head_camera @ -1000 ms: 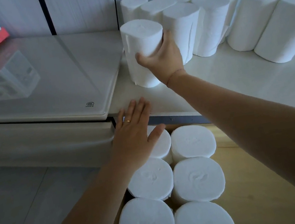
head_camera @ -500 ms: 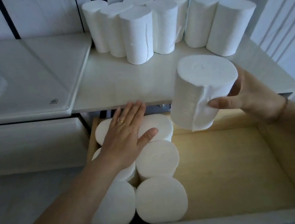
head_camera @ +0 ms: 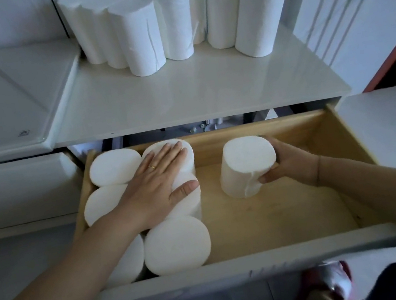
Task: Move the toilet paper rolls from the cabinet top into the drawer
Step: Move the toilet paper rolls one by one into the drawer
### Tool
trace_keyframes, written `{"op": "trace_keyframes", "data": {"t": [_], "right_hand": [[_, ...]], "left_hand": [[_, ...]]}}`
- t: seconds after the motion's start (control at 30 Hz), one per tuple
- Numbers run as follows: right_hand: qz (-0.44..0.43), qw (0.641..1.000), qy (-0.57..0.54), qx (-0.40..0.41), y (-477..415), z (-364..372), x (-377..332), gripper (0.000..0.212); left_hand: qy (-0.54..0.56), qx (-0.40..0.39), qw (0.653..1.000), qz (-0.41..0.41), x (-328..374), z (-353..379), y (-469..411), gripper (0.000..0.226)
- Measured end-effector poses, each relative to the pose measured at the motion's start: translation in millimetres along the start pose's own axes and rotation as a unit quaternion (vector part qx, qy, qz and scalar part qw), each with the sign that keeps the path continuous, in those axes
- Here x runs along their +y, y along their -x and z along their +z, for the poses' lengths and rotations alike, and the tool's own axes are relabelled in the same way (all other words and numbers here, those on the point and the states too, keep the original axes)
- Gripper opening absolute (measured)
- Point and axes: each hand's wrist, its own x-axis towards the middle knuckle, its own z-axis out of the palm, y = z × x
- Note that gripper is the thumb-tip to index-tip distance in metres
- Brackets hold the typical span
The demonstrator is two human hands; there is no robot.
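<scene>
Our right hand is wrapped around one toilet paper roll, thumb on its near side and fingers behind it, holding it upright low inside the drawer, to the right of the rolls already packed there. We cannot tell whether its base touches the drawer floor. Our left hand lies flat and open on the packed rolls at the drawer's left side, gripping nothing, only pressing on them.

We judge the roll to be light and soft: it should dent under a tight squeeze, and the outer sheet could snag or peel loose. The paper looks grippy, so a gentle hold around the middle of the side wall should do, with no need to clamp the flat ends. Set beside the packed rolls, it should stand well on its broad end.

Above the drawer, eight or so upright rolls wait at the back of the cabinet top.
</scene>
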Motion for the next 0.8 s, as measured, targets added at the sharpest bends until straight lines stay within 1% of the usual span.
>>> {"op": "trace_keyframes", "data": {"t": [0.07, 0.1, 0.13, 0.2, 0.23, 0.27, 0.37, 0.43, 0.5, 0.57, 0.7, 0.8], "right_hand": [[0.030, 0.999, -0.014, -0.025, 0.1, -3.4, 1.7, 0.090], [0.063, 0.996, -0.023, -0.051, 0.3, -6.8, 2.1, 0.093], [0.113, 0.989, -0.038, -0.087, 1.0, -10.8, 1.6, 0.095], [0.228, 0.957, -0.098, -0.151, 2.7, -16.2, -3.2, 0.093], [0.263, 0.942, -0.137, -0.156, 2.7, -15.9, -5.6, 0.089], [0.283, 0.930, -0.183, -0.143, 2.0, -13.9, -7.4, 0.085], [0.300, 0.897, -0.318, -0.058, -4.4, -2.2, -14.3, 0.084], [0.296, 0.885, -0.357, -0.027, -10.2, 7.8, -22.6, 0.078], [0.294, 0.883, -0.365, -0.017, -16.5, 17.4, -33.0, 0.064], [0.294, 0.883, -0.366, -0.009, -23.4, 25.8, -41.3, 0.058], [0.301, 0.881, -0.364, 0.008, -35.7, 40.3, -52.7, 0.068], [0.301, 0.881, -0.365, 0.009, -37.6, 44.1, -55.9, 0.068]], "left_hand": [[-0.002, -0.001, 1.000, -0.001, 0.2, -0.5, 0.1, 0.085], [-0.004, -0.001, 1.000, -0.002, 0.0, -0.8, 0.0, 0.085], [-0.005, -0.002, 1.000, -0.002, -0.1, -1.1, 0.0, 0.085], [-0.011, -0.004, 1.000, -0.004, 0.0, -1.5, 0.1, 0.085], [-0.014, -0.006, 1.000, -0.004, 0.2, -1.6, 0.1, 0.085], [-0.016, -0.007, 1.000, -0.004, 0.6, -1.6, 0.2, 0.085], [-0.022, -0.011, 1.000, 0.000, 0.4, -1.8, -0.4, 0.081], [-0.026, -0.013, 1.000, 0.000, 0.4, -2.0, -0.1, 0.079], [-0.029, -0.012, 0.999, -0.001, 0.3, -2.4, -0.1, 0.079], [-0.029, -0.012, 1.000, -0.002, 0.4, -2.7, -0.1, 0.079], [-0.033, -0.009, 0.999, -0.001, 0.3, -1.4, 0.3, 0.078], [-0.030, -0.006, 1.000, -0.001, 0.6, -1.0, -0.2, 0.080]]}}
